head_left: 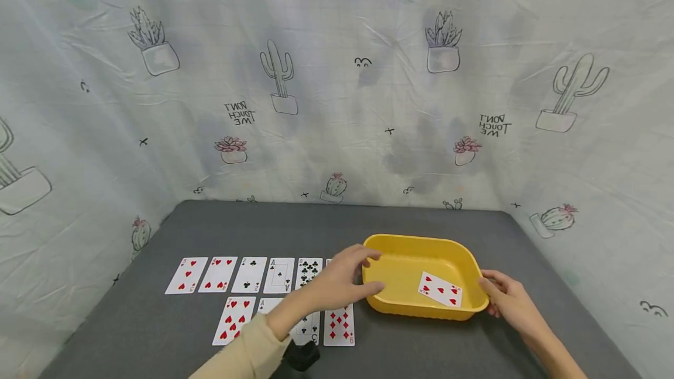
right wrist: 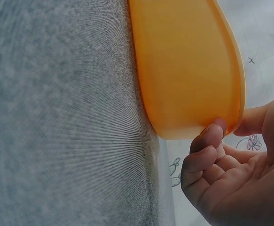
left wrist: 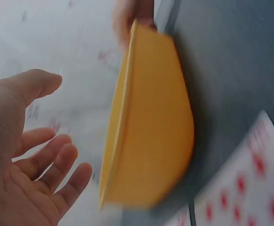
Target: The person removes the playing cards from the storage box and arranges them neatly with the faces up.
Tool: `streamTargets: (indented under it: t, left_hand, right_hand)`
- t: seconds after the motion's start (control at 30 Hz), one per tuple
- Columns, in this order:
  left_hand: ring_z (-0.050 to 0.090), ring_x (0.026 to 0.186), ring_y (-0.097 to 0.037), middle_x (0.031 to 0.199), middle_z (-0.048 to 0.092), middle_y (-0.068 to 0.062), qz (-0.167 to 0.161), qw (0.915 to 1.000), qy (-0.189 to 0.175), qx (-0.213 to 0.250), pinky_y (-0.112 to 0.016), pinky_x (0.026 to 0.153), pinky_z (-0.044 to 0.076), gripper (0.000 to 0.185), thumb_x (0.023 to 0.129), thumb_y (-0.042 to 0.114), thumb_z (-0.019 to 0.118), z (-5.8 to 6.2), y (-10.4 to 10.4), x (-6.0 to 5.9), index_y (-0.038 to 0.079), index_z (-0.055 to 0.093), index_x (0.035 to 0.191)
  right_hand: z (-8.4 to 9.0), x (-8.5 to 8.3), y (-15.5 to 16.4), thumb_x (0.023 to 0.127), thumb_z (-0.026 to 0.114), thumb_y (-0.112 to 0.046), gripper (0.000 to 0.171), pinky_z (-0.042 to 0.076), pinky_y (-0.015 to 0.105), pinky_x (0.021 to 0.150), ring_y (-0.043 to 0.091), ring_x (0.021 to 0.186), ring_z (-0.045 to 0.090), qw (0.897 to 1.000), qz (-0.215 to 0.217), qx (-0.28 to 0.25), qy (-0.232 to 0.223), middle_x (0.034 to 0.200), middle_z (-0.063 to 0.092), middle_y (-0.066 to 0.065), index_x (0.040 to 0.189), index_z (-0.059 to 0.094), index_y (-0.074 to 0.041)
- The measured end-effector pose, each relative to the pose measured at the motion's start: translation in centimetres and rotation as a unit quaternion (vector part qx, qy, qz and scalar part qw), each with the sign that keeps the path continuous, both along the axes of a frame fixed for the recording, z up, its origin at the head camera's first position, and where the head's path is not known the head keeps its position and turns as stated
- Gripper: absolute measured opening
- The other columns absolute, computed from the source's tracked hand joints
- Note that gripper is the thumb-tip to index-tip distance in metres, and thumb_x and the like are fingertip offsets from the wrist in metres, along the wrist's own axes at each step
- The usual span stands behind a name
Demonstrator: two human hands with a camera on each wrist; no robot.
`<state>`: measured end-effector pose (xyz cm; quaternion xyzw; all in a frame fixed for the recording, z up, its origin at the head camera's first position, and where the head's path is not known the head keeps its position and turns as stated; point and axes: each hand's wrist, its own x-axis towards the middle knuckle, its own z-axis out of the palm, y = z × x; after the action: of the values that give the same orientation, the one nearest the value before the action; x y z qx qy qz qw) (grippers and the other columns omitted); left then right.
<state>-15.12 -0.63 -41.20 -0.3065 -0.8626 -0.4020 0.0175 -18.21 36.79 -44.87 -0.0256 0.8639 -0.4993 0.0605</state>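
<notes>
We have the yellow tub (head_left: pixel 421 276) on the grey worktop (head_left: pixel 158 332) between our hands, its long axis running left to right across us. Our right hand (head_left: pixel 508 300) pinches the right rim, thumb inside and fingers (right wrist: pixel 207 141) curled under. Our left hand (head_left: pixel 337 282) hovers relaxed just beside the left end, above the playing cards (head_left: pixel 231 276); one red card (head_left: pixel 440 289) lies slanted inside.

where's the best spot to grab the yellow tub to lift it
Probably by the rims of the two short ends of the yellow tub, one hand from each side. The right hand already touches the right end; the left hand hovers open by the left. A red card lies loose inside, so keep it level.
</notes>
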Motion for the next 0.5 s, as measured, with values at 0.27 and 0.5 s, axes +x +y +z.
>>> streamTargets:
  t: [0.27,0.5]
  left_hand:
    - [0.058,0.1,-0.005,0.117,0.062,0.003,-0.06,0.9956,-0.065,0.031,-0.018,0.081,0.048,0.052,0.093,0.024,0.07,-1.0,8.1,-2.8,0.005,0.052,0.138]
    - [0.059,0.092,-0.001,0.111,0.065,0.001,-0.049,0.9911,-0.118,-0.038,-0.017,0.078,0.048,0.058,0.091,0.02,0.073,-2.7,10.6,-4.2,0.001,0.048,0.14]
  right_hand:
    - [-0.3,-0.1,0.3,0.104,0.052,-0.032,0.053,0.047,0.03,0.053,0.02,0.059,0.052,1.0,-0.007,0.002,0.0,0.076,0.058,0.012,0.137,0.045,0.009]
    - [-0.7,-0.1,0.0,0.104,0.052,-0.026,0.048,0.047,0.029,0.053,0.021,0.059,0.054,1.0,-0.012,0.002,0.001,0.077,0.059,0.013,0.136,0.046,0.009]
